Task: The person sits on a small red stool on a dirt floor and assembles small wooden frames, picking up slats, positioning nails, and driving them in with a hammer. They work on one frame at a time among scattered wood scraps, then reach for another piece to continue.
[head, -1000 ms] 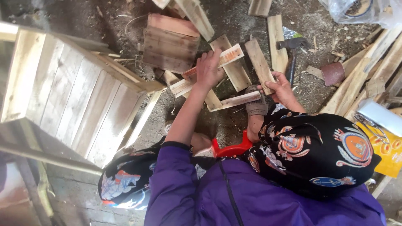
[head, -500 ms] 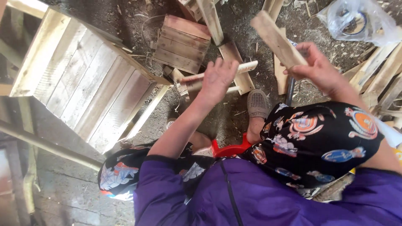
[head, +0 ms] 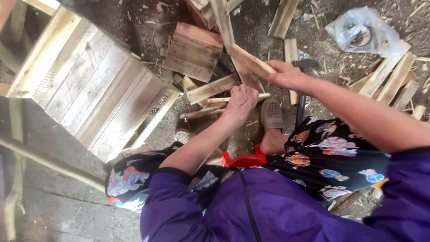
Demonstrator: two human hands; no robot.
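Observation:
My right hand grips a short wooden slat and holds it raised above the dirt floor, its free end pointing up and left. My left hand reaches down and closes on a thin pale stick lying among loose slats. I sit low in a purple top and patterned trousers, my grey shoe just right of the left hand. A hammer with a dark handle lies beside the shoe, below my right hand.
A large slatted wooden crate stands at the left. A small nailed board panel lies behind the slats. More slats are scattered at the right, near a clear plastic bag. Wood chips cover the ground.
My right hand lifted a slat off the pile and swung it up and left. My left hand slid down onto the thin stick. The view shifted left.

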